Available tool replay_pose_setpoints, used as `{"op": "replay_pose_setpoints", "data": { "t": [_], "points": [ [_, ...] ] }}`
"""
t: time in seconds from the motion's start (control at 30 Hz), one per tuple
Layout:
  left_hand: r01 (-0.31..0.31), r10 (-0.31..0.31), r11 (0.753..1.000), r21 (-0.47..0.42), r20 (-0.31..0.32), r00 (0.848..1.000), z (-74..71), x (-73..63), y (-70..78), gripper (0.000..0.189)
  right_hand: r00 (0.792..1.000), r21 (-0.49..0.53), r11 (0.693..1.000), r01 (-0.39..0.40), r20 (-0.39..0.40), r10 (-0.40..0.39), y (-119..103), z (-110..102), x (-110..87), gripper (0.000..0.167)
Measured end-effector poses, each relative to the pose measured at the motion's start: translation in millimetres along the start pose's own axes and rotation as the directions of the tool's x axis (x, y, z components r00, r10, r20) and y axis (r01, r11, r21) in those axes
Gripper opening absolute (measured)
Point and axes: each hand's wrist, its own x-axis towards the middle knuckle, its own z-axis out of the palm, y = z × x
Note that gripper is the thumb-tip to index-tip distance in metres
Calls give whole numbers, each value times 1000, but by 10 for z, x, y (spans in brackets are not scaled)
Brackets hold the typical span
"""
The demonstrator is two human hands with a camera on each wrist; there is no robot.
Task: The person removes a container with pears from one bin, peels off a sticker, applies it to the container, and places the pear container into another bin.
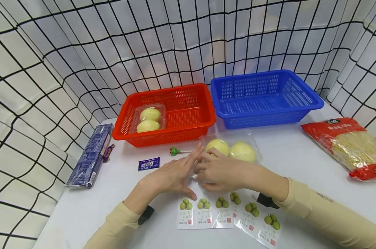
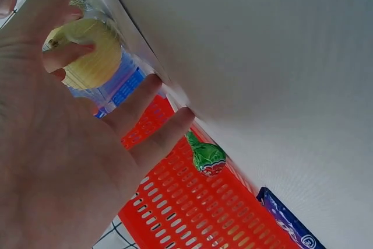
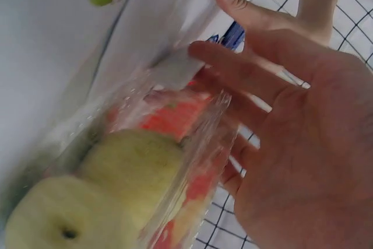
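The head view shows the left hand (image 1: 172,174) with fingers nearly straight and thumb spread, gripping nothing visible. The right hand (image 1: 220,170) bends its fingers, thumb well apart in the right wrist view; whether it pinches the small white piece (image 3: 178,69) I cannot tell. It is just beside the clear container (image 1: 259,152) of two yellow fruits, which lies on the table (image 1: 119,176), nearer than the baskets (image 1: 163,135) along the far edge.
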Motion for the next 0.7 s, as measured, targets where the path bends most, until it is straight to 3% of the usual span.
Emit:
{"op": "replay_pose_setpoints", "data": {
  "t": [0.5, 0.7],
  "points": [
    [-14, 14, 1000, -3, 8, 1000, 20, 6, -6, 149, 995, 75, 993, 93, 17, -95, 70, -94, -91, 32],
    [2, -2, 998, -60, 9, 1000, -1, -17, -9, 146, 992, 264, 957, 122, -9, -124, 124, -293, -162, 41]
  ]
}}
